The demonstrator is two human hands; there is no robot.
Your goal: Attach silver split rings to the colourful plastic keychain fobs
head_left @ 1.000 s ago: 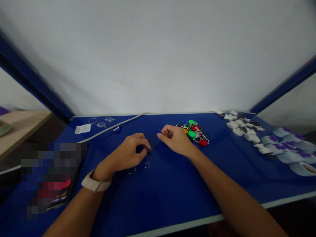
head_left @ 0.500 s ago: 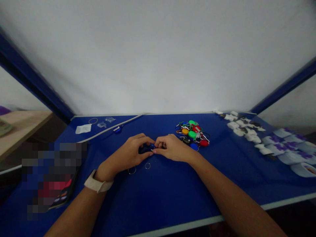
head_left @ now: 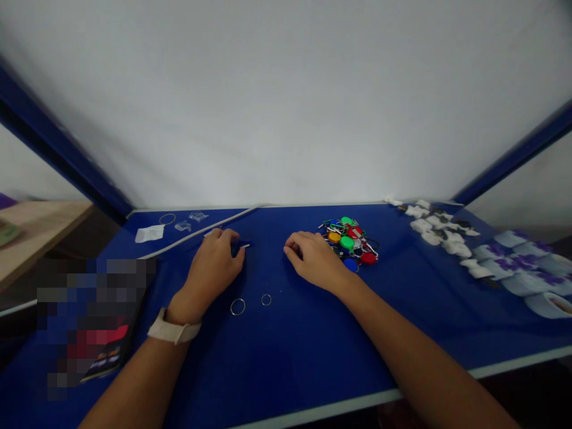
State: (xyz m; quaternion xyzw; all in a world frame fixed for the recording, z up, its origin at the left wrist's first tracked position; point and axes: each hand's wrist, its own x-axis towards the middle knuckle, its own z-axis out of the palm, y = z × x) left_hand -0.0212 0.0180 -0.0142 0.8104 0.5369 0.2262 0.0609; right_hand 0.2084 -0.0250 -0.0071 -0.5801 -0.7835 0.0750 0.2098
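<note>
The left hand (head_left: 213,266) lies palm-down, wrist angled toward one o'clock, a white watch strap (head_left: 174,331) round the wrist. Its fingers curl closed over a small dark blue piece (head_left: 235,247), mostly hidden, with a thin metal bit (head_left: 245,245) poking out at three o'clock. The right hand (head_left: 315,260) rests palm-down on the blue table (head_left: 308,351), its arm reaching in from five o'clock. Its fingers curve loosely inward; whether they hold anything, I cannot tell. Two metal rings (head_left: 238,307) (head_left: 266,300) lie apart on the table, at about five o'clock from the left hand. A heap of colored key tags (head_left: 347,241) sits just beside the right hand, at one o'clock.
</note>
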